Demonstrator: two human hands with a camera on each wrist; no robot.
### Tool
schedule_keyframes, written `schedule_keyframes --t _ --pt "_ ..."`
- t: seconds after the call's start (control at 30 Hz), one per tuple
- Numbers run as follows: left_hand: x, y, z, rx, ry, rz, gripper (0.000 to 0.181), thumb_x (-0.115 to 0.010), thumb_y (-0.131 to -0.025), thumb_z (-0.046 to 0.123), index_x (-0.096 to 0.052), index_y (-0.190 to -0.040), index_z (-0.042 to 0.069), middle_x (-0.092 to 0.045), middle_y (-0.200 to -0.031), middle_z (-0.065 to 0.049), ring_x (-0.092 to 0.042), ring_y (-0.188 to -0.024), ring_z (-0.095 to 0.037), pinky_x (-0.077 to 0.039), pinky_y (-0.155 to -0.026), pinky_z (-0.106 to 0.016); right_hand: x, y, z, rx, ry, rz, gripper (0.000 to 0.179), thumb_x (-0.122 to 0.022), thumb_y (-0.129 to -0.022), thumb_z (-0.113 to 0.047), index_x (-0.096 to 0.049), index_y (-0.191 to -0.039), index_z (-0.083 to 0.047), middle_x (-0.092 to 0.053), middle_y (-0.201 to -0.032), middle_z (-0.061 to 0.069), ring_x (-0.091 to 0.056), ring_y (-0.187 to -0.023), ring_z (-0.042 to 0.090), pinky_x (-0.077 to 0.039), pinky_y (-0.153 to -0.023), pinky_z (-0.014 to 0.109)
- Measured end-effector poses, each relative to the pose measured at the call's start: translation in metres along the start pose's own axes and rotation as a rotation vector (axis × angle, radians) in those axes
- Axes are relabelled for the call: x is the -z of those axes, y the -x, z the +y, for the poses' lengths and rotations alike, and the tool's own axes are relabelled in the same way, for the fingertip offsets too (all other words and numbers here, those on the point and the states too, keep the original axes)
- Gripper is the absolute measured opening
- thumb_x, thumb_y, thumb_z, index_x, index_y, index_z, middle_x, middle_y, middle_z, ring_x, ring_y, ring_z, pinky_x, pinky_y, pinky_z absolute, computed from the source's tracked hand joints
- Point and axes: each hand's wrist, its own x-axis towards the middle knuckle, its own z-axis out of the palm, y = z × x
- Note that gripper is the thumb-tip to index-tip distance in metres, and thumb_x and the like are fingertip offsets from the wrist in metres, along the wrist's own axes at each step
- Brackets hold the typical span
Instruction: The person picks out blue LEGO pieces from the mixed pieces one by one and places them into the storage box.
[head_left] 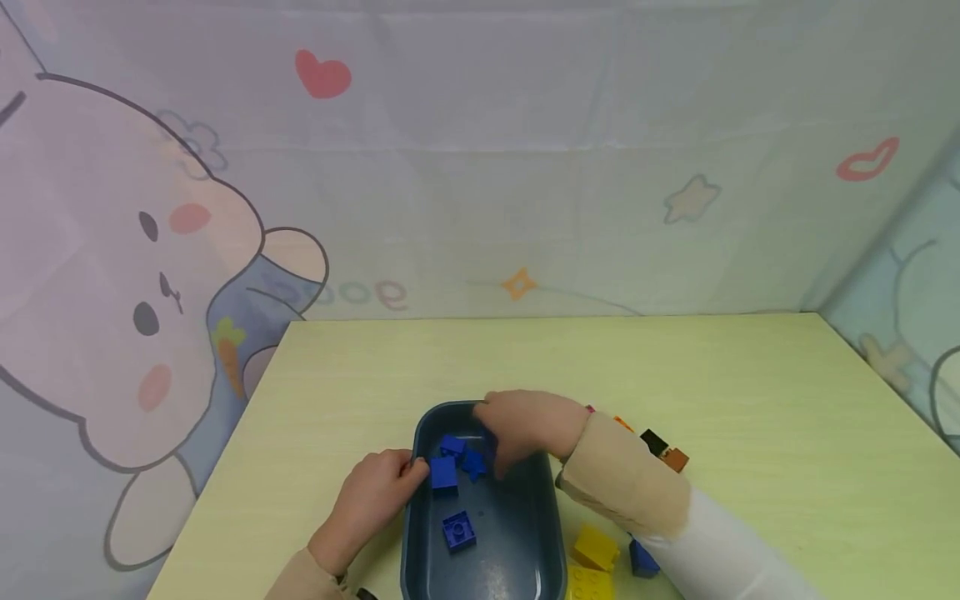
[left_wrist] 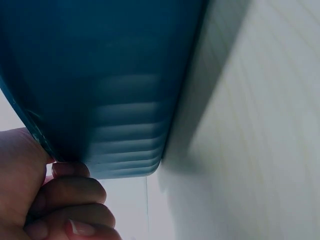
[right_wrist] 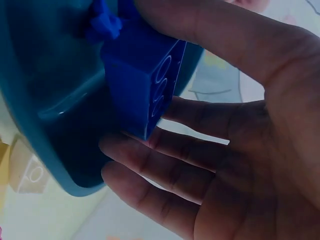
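A dark blue-green plastic tub [head_left: 510, 542] stands on the table. My left hand [head_left: 375, 492] grips its left rim, thumb on top; the left wrist view shows the curled fingers [left_wrist: 75, 192] under the rim. Over the tub's far right part, my right hand [head_left: 525, 425] reaches in. In the right wrist view it pinches a blue toy brick [right_wrist: 132, 75] between thumb and fingers, the brick's hollow underside facing the palm. Several blue pieces lie in the tub, among them a square brick [head_left: 443, 476], an upturned brick [head_left: 459, 531] and a star-shaped piece [head_left: 474, 463].
Right of the tub lie yellow bricks [head_left: 595, 547] and a blue piece [head_left: 642, 558], partly beside the right sleeve [head_left: 637, 483]. Farther back are a black brick [head_left: 654, 442] and a brown brick [head_left: 674, 459]. A printed cloth [head_left: 600, 150] hangs behind the table.
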Motion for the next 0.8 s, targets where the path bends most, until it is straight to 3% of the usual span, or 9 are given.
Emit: schedule_keyframes --t 0.3,0.53,0.8 --pt "0.000 0.000 0.000 0.000 0.000 0.001 0.036 -0.054 -0.093 0.019 -0.039 -0.060 0.016 -0.034 -0.053 0.007 -0.033 -0.044 -0.011 -0.025 -0.046 -0.026 -0.009 -0.013 0.000 -0.061 0.036 -0.059 0.064 -0.091 -0.073 -0.026 -0.062 -0.128 -0.009 -0.066 -0.113 0.004 -0.061 -0.094 0.018 -0.053 -0.091 0.036" --pt "0.000 -0.001 0.000 -0.001 -0.002 0.003 0.036 -0.054 -0.093 0.018 -0.039 -0.060 0.016 -0.034 -0.052 0.007 -0.033 -0.044 -0.011 -0.025 -0.045 -0.026 -0.019 -0.020 -0.004 -0.050 0.057 -0.101 0.053 -0.092 -0.071 -0.027 -0.067 -0.115 -0.014 -0.067 -0.102 0.001 -0.061 -0.089 0.018 -0.055 -0.087 0.038" --pt "0.000 -0.001 0.000 -0.004 -0.010 0.005 0.036 -0.054 -0.093 0.019 -0.040 -0.060 0.015 -0.035 -0.052 0.007 -0.034 -0.044 -0.011 -0.025 -0.045 -0.026 -0.024 -0.022 -0.003 -0.060 0.076 -0.125 0.051 -0.093 -0.070 -0.026 -0.069 -0.113 -0.015 -0.068 -0.101 0.001 -0.061 -0.088 0.019 -0.055 -0.087 0.038"
